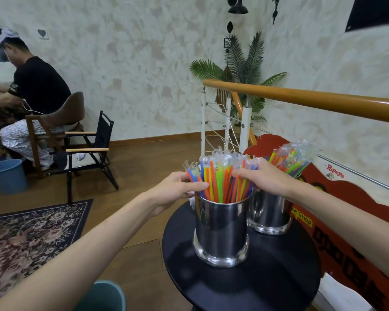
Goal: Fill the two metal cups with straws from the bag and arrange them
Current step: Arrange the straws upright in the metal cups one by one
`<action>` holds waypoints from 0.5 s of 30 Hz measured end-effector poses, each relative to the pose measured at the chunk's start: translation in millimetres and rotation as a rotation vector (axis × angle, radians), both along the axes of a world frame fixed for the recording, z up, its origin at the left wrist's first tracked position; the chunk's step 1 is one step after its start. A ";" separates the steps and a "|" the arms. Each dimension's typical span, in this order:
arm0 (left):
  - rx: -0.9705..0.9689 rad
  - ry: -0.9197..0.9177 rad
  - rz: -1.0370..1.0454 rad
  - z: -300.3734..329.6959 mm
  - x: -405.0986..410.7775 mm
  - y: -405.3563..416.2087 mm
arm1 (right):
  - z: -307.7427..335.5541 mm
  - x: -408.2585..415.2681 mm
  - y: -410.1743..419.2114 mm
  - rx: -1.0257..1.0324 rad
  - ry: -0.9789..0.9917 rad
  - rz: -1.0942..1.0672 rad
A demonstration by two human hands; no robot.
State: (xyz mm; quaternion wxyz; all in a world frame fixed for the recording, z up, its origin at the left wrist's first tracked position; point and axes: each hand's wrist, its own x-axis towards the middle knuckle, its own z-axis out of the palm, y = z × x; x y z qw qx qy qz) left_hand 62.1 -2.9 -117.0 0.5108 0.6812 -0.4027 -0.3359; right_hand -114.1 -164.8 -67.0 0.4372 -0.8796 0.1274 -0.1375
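Two shiny metal cups stand on a small round black table (240, 286). The near cup (221, 230) holds a bunch of wrapped coloured straws (220, 178) standing upright. My left hand (177, 187) grips the bunch from its left side, fingers curled round the straws just above the rim. My right hand (263, 176) holds the same bunch from the right, fingers pressed in among the straws. The far cup (268, 212) stands behind and to the right, partly hidden by my right hand, with its own straws (290, 160) leaning to the right. No bag is in view.
A wooden handrail (312, 99) on white posts runs behind the table, with a red sign board (346, 212) below it. A teal bucket (103, 297) stands by the table's left. A folding chair (90, 149), a patterned rug (29, 239) and a seated person (32, 97) are at left.
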 end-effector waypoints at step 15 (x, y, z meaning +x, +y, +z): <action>-0.134 -0.218 0.053 10.5 -9.7 0.0 | -7.2 -0.2 -6.0 -0.039 0.027 -0.020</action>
